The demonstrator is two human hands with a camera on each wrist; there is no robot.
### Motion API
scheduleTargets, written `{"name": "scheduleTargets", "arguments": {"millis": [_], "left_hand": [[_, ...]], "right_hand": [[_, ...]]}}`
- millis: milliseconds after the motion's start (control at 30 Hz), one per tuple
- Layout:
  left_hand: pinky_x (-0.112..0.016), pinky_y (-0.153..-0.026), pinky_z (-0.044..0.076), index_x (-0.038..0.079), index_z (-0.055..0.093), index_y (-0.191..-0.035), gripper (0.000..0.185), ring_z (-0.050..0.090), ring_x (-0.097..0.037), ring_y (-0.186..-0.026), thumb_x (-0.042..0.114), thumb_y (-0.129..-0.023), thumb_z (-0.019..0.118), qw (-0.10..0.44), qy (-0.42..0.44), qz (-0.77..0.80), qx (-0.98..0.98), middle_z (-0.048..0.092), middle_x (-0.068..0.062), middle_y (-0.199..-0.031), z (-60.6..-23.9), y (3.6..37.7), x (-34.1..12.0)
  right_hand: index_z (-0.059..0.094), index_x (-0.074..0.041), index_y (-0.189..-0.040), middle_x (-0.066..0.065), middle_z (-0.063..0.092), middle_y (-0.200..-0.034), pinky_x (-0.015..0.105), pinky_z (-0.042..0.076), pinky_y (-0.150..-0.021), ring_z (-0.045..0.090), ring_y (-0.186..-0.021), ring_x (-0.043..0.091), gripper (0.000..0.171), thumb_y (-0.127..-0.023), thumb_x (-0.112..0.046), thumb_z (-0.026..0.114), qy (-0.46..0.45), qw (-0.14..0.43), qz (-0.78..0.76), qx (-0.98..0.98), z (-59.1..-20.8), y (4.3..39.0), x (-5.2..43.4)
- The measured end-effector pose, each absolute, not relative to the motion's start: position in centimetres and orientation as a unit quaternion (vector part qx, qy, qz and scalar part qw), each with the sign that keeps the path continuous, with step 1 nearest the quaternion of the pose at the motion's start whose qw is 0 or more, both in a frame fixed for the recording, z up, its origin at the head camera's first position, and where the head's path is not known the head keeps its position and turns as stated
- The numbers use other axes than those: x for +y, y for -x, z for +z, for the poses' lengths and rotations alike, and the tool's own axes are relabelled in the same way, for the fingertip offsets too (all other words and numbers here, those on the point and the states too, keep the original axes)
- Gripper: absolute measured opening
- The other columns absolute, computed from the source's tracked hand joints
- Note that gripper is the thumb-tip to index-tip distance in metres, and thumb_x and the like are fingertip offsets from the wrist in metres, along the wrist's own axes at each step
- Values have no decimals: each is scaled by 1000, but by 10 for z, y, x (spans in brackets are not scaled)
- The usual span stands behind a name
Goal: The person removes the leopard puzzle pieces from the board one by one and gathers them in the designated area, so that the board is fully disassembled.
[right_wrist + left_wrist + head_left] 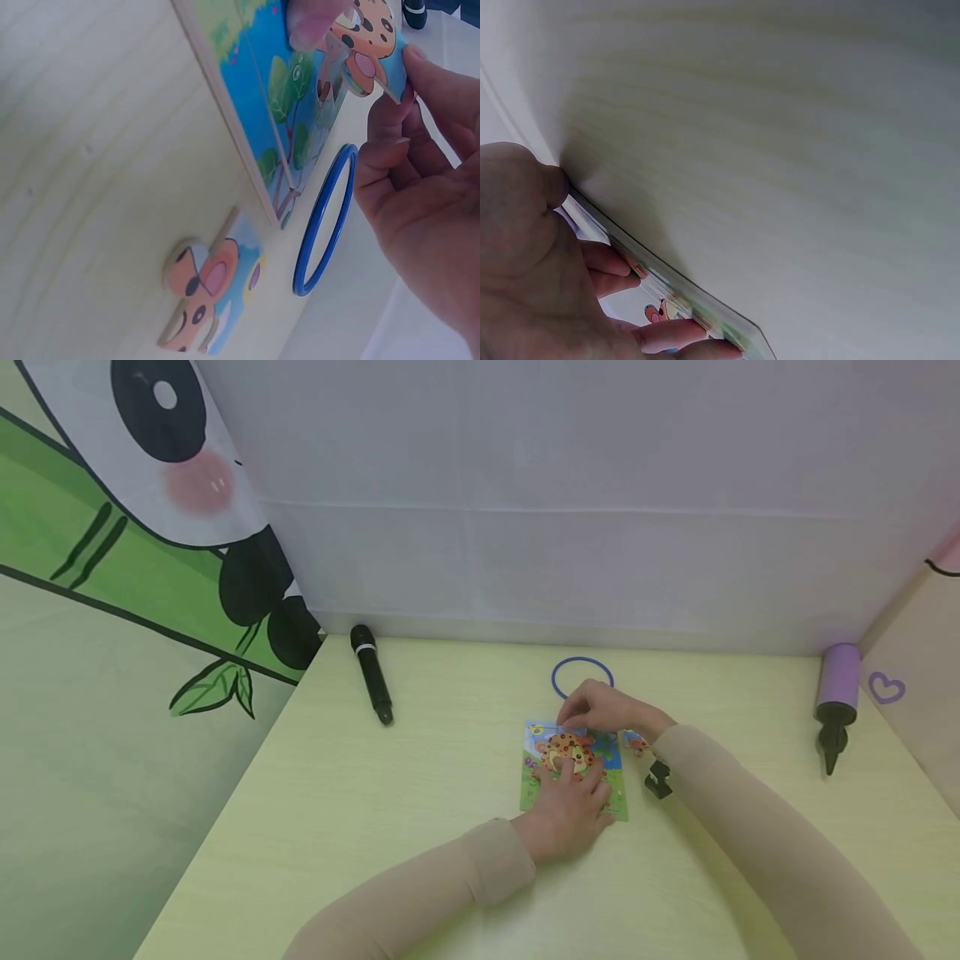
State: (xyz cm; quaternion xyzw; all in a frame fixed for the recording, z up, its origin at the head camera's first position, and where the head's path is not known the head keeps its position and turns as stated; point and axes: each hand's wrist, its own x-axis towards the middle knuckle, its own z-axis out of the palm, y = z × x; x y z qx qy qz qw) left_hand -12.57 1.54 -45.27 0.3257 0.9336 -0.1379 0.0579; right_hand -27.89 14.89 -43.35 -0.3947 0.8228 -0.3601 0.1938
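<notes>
A jigsaw puzzle board (pixel 531 795) with a spotted cartoon animal on a blue and green ground lies on the table. My left hand (pixel 567 812) rests on its lower part with the fingers spread; in the left wrist view those fingertips touch the board's face near its edge. Over the board's top edge, my right hand (pixel 606 707) pinches a puzzle piece (pixel 371 34) with orange spotted fur and a blue corner, raised off the board. Another loose puzzle piece (pixel 217 289), orange and blue, lies on the table beside the board, partly covered by the right arm in the head view.
Behind the board lies a blue ring (pixel 582 658). A black microphone (pixel 371 672) is at the back left, and a purple hand pump (pixel 838 693) at the back right. A small black object (pixel 658 779) shows by the right wrist. A pale curtain (pixel 480 568) closes the back.
</notes>
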Motion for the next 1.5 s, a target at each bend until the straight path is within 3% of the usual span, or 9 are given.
{"name": "scheduleTargets", "arguments": {"millis": [567,933,1500], "left_hand": [[-63,-84,41,26,46,-125,46,36,-38,-122,57,-99,23,54,-330,-148,931,20,1,-155,-455,127,15],[-64,-85,40,28,40,-138,53,34,-38,-126,58,-99,20,64,-323,-165,930,18,2,-156,-455,127,16],[-66,-85,40,25,41,-137,53,31,-35,-130,56,-100,21,62,-333,-163,927,18,-2,-156,-452,126,16]], "right_hand": [[73,-3,-93,1,70,-84,32,51,-69,64,-74,21,8,-90,-3,65,375,182,-340,843,-430,271,146],[72,-2,-93,2,70,-87,32,52,-72,64,-78,15,8,-91,-4,65,393,165,-330,842,-431,270,145],[70,-5,-92,-1,69,-85,32,51,-72,63,-76,12,6,-91,-4,64,396,170,-311,847,-427,269,144]]}}
